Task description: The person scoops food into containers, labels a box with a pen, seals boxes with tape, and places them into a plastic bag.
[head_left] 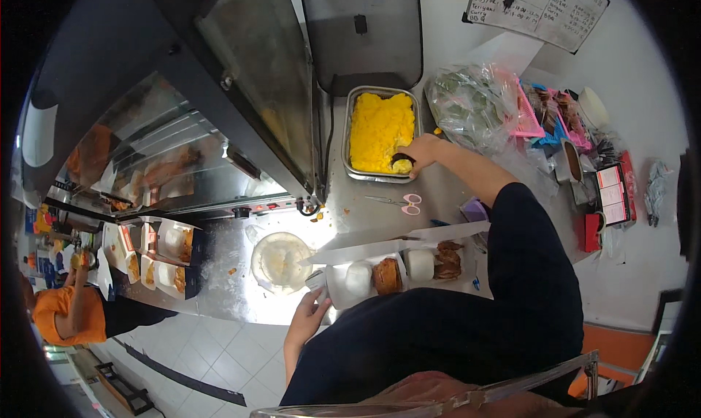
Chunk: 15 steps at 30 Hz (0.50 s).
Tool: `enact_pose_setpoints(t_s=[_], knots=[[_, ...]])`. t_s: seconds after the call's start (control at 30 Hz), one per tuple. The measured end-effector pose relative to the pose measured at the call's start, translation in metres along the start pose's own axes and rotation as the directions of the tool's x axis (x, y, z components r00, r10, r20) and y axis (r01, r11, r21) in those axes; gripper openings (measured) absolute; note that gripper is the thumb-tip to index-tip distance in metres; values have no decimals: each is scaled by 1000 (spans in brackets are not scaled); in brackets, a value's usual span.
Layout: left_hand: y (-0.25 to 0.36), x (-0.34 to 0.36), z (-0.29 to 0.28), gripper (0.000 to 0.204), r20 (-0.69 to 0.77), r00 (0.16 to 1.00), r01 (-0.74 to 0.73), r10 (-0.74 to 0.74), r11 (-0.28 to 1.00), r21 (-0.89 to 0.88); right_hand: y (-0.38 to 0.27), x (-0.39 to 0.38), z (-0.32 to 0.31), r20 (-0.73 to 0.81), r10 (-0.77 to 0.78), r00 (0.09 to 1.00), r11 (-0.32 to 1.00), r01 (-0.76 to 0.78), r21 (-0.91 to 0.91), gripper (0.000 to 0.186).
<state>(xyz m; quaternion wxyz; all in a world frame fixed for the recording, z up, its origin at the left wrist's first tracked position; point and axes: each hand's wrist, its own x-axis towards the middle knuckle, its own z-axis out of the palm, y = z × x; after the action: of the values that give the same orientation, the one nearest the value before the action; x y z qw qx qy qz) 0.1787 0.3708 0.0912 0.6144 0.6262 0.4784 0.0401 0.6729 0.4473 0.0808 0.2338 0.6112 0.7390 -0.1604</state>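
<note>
My right hand [422,154] reaches over the near right corner of a metal tray [381,177] heaped with yellow scrambled egg [380,129]. Its fingers are closed on a small dark scoop [401,159], which has egg in it. My left hand [309,317] grips the left end of an open white food box [337,283]. Inside the row of boxes are a white rice mound [358,278] beside a fried chicken piece [387,275], then another rice mound [420,265] beside dark glazed chicken [447,262]. My sleeve and torso hide the near edges of the boxes.
Pink-handled scissors [410,204] lie between tray and boxes. A whitish-coated bowl [280,261] stands left of the boxes, below a glass warming cabinet [255,75]. More filled boxes [191,272] sit farther left. Plastic bags [471,100] and baskets crowd the right. A person in orange [69,316] stands far left.
</note>
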Motion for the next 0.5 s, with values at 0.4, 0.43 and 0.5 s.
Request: enact_pose_setpoints(t_s=[0.4, 0.43, 0.5], knots=[[-10, -19, -35, 40, 113, 993, 30, -18, 994, -107, 1, -107, -1, 165, 255, 953, -91, -146, 985, 25], [0, -17, -39, 38, 167, 985, -11, 38, 988, -157, -22, -136, -11, 64, 328, 943, -18, -62, 998, 27], [13, -14, -43, 33, 218, 968, -81, 122, 978, -192, -68, -188, -5, -7, 406, 914, 26, -4, 1000, 31]])
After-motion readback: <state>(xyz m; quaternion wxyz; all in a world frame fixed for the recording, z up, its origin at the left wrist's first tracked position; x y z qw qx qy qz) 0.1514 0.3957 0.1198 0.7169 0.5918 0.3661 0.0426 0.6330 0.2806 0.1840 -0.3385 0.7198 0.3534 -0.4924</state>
